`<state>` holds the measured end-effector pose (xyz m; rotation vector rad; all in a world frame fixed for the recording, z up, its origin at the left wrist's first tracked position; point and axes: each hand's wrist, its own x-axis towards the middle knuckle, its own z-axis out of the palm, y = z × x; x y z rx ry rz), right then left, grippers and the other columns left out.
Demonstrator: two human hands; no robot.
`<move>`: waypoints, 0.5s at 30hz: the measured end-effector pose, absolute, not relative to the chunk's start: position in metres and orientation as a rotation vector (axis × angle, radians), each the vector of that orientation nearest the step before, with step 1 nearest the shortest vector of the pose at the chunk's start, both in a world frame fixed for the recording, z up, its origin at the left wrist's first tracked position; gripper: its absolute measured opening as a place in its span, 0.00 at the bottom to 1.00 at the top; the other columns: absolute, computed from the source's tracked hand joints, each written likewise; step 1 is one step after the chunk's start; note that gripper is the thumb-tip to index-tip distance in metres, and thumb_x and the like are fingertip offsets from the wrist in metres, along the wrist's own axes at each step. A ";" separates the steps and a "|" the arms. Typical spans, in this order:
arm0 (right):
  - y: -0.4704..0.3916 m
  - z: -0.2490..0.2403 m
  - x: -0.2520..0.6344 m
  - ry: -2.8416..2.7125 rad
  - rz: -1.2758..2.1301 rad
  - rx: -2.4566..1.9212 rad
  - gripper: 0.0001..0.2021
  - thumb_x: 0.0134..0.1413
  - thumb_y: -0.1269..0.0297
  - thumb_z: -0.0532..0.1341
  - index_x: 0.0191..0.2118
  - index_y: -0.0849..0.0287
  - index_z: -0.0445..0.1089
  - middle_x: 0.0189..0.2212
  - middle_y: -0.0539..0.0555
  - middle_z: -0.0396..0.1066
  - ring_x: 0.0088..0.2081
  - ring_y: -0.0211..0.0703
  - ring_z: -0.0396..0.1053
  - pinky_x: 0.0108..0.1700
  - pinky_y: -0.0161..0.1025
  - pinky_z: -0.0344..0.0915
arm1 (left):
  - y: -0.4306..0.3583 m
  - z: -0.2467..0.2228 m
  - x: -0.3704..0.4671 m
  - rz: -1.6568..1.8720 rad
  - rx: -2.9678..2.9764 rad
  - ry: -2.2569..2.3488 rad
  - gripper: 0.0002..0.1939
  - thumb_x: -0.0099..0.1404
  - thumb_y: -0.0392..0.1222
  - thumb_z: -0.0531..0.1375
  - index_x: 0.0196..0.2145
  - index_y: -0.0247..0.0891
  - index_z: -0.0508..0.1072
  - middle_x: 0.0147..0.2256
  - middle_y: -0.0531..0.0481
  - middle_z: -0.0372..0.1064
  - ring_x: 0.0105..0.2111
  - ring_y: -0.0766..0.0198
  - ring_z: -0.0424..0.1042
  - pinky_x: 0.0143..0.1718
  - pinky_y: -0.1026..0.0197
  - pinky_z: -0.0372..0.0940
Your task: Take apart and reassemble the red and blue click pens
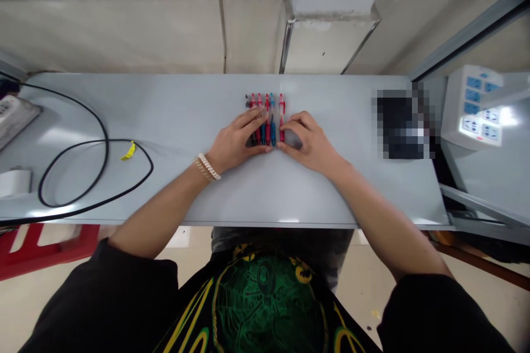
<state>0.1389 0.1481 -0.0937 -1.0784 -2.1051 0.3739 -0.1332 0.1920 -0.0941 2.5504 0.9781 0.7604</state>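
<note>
Several pens (267, 132), with red, blue and dark barrels, lie side by side in an upright row on the grey table (265, 193). My left hand (240, 140) is laid over the left part of this row. Its fingers curve across the pens and its thumb braces their lower ends, hiding parts of some. A separate red pen (282, 105) lies parallel, a narrow gap to the right of the row. Around its lower part close the index finger and thumb of my right hand (306, 140), and the pen stays flat on the tabletop.
A black cable (108, 143) with a yellow tag (129, 151) loops over the table's left side, near a white adapter (15, 182). A dark pixelated object (397, 124) lies at the right. Beyond it is a white power strip (474, 107). A wall (165, 33) borders the back.
</note>
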 end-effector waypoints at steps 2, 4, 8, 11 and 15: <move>0.148 -0.091 0.139 -2.123 0.353 -1.086 0.12 0.68 0.57 0.68 0.54 0.53 0.75 0.48 0.60 0.70 0.49 0.55 0.73 0.54 0.56 0.75 | 0.190 -0.094 -0.133 0.779 2.539 1.004 0.45 0.70 0.74 0.64 0.73 0.43 0.69 0.73 0.33 0.65 0.73 0.39 0.68 0.70 0.34 0.70; 0.147 -0.087 0.137 -2.142 0.355 -1.104 0.11 0.69 0.60 0.65 0.54 0.55 0.75 0.47 0.60 0.71 0.48 0.54 0.73 0.53 0.55 0.75 | 0.189 -0.092 -0.131 0.809 2.524 1.022 0.43 0.71 0.72 0.64 0.73 0.44 0.70 0.73 0.33 0.66 0.72 0.40 0.69 0.69 0.35 0.70; 0.144 -0.080 0.135 -2.170 0.422 -1.162 0.09 0.71 0.66 0.60 0.51 0.55 0.76 0.42 0.58 0.72 0.41 0.49 0.72 0.47 0.49 0.73 | 0.186 -0.088 -0.129 0.882 2.487 1.068 0.35 0.76 0.68 0.61 0.70 0.44 0.72 0.72 0.34 0.67 0.71 0.42 0.69 0.71 0.35 0.68; 0.143 -0.075 0.135 -2.152 0.478 -1.212 0.06 0.69 0.67 0.61 0.45 0.56 0.76 0.38 0.56 0.73 0.36 0.46 0.71 0.43 0.45 0.72 | 0.184 -0.083 -0.128 0.940 2.423 1.136 0.31 0.79 0.65 0.58 0.68 0.42 0.72 0.72 0.33 0.67 0.71 0.44 0.69 0.70 0.36 0.70; 0.143 -0.073 0.136 -2.084 0.489 -1.295 0.04 0.65 0.68 0.62 0.39 0.56 0.75 0.33 0.54 0.73 0.32 0.44 0.70 0.39 0.44 0.70 | 0.184 -0.079 -0.128 1.045 2.311 1.202 0.29 0.81 0.62 0.57 0.66 0.38 0.73 0.69 0.31 0.69 0.68 0.45 0.73 0.60 0.43 0.80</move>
